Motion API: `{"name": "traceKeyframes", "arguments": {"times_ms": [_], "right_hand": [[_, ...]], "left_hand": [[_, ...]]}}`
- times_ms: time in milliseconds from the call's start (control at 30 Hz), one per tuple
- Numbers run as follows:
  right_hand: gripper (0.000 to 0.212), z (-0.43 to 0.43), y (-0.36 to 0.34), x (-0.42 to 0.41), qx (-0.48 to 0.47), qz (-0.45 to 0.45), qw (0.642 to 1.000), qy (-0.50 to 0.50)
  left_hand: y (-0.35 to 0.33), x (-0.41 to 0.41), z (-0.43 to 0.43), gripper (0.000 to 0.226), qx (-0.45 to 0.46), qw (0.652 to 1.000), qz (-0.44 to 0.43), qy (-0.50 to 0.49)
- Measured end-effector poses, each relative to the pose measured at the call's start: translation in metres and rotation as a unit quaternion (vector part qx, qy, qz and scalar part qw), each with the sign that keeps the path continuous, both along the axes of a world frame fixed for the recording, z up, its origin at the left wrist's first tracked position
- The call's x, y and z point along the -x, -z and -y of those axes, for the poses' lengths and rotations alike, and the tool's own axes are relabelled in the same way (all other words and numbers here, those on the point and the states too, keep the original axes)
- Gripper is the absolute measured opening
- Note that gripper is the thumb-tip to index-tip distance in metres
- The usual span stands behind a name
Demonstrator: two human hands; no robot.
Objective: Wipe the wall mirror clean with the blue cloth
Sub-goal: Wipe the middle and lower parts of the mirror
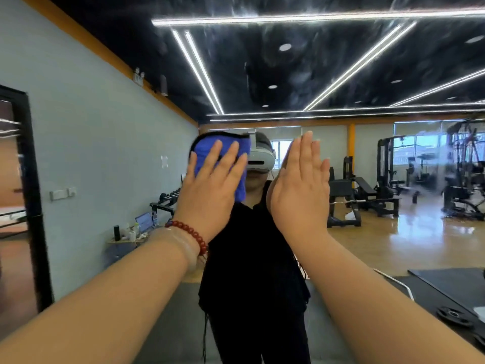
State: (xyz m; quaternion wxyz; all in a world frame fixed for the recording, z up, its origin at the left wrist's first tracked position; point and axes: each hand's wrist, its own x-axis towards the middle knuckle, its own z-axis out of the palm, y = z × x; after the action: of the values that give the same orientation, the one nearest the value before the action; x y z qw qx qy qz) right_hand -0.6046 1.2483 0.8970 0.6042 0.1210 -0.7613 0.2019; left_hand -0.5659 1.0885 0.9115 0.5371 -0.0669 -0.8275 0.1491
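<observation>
The wall mirror (288, 61) takes nearly all that I see, and in it stands the gym room: a black ceiling with long light strips (315, 18), a grey wall, a wooden floor (393, 245) and weight machines (462, 174) far to the right of the hands. Pale smears (262, 74) lie on the glass high above both hands, and more beside the machines. The glass continues wide above and to the right of the hands. Between the hands shows the reflected person in black with a white headset (259, 158). The left hand (212, 185) is flat, fingers straight and spread, pressing the blue cloth (207, 151) on the mirror; the cloth shows above and beside its fingers. The right hand (301, 190), just beside it, is relaxed with straight fingers and holds nothing; if it touches the glass I cannot tell. A red bead bracelet (191, 231) sits on the left wrist
</observation>
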Motion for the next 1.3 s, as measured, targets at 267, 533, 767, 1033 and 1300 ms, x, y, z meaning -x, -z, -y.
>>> {"name": "traceKeyframes", "arguments": {"times_ms": [267, 533, 767, 1033, 1300], "right_hand": [[0.062, 0.057, 0.011, -0.013, -0.093, -0.019, 0.995, -0.008], [0.058, 0.082, 0.016, -0.008, -0.094, -0.031, 0.995, -0.022], [0.059, 0.079, 0.017, -0.004, -0.106, -0.032, 0.994, -0.013], [0.059, 0.081, 0.02, 0.0, -0.092, -0.061, 0.994, -0.026], [0.058, 0.078, 0.02, 0.005, -0.097, -0.073, 0.992, -0.029]], "left_hand": [[-0.008, -0.01, 0.02, 0.069, -0.158, 0.987, -0.021, 0.004], [-0.007, -0.02, 0.071, 0.069, -0.193, 0.98, -0.037, -0.027], [0.016, -0.02, 0.028, 0.07, -0.057, 0.996, 0.067, 0.0], [-0.016, -0.017, 0.062, 0.071, -0.245, 0.966, -0.039, -0.069], [0.006, -0.018, 0.033, 0.061, -0.076, 0.996, 0.036, 0.003]]}}
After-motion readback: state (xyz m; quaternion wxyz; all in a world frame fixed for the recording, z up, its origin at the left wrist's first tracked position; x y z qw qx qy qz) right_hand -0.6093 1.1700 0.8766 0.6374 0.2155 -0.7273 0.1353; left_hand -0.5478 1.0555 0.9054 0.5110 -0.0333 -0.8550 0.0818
